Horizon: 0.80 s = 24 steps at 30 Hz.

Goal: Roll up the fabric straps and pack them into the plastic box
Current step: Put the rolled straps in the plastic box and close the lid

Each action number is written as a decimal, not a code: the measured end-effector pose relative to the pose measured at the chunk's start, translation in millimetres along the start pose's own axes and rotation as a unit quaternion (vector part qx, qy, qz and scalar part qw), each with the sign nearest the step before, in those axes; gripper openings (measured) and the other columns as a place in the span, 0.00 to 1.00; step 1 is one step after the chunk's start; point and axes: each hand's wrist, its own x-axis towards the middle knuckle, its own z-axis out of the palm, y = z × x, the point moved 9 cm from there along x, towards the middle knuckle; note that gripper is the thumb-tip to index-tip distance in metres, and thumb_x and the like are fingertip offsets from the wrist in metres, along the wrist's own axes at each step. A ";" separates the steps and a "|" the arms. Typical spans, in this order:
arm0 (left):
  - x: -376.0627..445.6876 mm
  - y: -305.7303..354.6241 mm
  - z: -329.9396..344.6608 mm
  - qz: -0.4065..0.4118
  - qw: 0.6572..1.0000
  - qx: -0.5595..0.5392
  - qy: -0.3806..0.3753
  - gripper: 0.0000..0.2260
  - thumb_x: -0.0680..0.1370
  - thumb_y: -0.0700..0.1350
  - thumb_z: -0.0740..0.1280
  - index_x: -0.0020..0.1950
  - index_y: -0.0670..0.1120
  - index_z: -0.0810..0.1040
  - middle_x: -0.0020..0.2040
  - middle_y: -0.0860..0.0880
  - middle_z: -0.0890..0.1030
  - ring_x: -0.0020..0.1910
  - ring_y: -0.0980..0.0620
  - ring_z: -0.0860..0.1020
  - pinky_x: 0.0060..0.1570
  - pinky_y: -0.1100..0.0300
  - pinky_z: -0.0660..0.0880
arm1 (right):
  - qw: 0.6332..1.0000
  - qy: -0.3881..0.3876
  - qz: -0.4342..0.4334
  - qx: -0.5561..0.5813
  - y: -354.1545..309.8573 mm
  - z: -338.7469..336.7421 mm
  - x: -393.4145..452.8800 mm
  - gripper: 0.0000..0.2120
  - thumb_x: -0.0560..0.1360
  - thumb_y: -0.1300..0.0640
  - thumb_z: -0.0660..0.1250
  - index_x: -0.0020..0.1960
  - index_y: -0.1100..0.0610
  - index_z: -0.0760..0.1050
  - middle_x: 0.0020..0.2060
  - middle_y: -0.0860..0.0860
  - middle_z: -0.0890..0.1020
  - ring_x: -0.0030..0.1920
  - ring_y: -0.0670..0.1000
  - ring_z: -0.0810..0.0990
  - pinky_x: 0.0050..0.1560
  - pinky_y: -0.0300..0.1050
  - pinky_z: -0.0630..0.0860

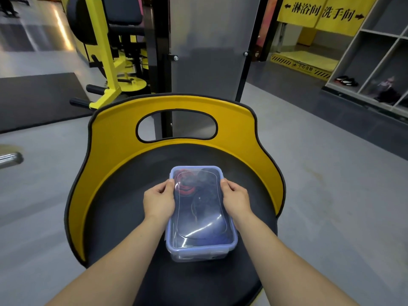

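Note:
A clear plastic box (pixel 199 252) with a pale blue-rimmed lid (pixel 196 170) stands on the black seat (pixel 123 206) of a yellow-backed chair. Through the lid I see rolled fabric straps inside, one red and black strap (pixel 187 186) near the far end and dark ones (pixel 207 230) below it. My left hand (pixel 159 199) grips the box's left side, thumb on the lid edge. My right hand (pixel 236 197) grips the right side the same way. The lid lies on the box.
The chair's yellow backrest (pixel 114 138) with an oval cut-out curves round the far side of the seat. Yellow gym machines (pixel 110 62) stand behind on the left, a grey panel (pixel 205 51) straight ahead, cubby shelves (pixel 375 62) on the right. Grey floor surrounds the chair.

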 end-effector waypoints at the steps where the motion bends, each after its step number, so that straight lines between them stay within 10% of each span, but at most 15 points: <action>1: 0.3 0.2 0.2 0.001 1.000 0.002 -0.001 0.17 0.82 0.50 0.67 0.33 0.57 0.80 0.36 0.55 0.81 0.39 0.57 0.78 0.39 0.64 0.74 | 1.000 -0.004 0.004 0.002 1.2 1.2 0.6 0.13 0.84 0.49 0.63 0.60 0.51 0.83 0.47 0.42 0.83 0.55 0.48 0.81 0.62 0.50 0.79; 16: -50.1 17.0 -14.9 0.049 0.985 0.165 0.014 0.12 0.83 0.53 0.63 0.50 0.50 0.84 0.36 0.58 0.77 0.44 0.49 0.77 0.45 0.58 0.69 | 0.973 0.039 -0.078 -0.213 -21.5 -9.0 -25.9 0.14 0.83 0.52 0.58 0.45 0.54 0.80 0.41 0.49 0.83 0.45 0.52 0.80 0.47 0.50 0.79; 24: -57.5 -11.1 -7.5 -0.032 0.997 0.064 -0.033 0.20 0.85 0.51 0.54 0.36 0.44 0.69 0.34 0.51 0.71 0.35 0.51 0.68 0.37 0.56 0.66 | 0.997 -0.046 -0.008 -0.067 9.2 5.9 -32.9 0.20 0.85 0.49 0.51 0.71 0.44 0.75 0.62 0.46 0.81 0.62 0.51 0.79 0.68 0.54 0.75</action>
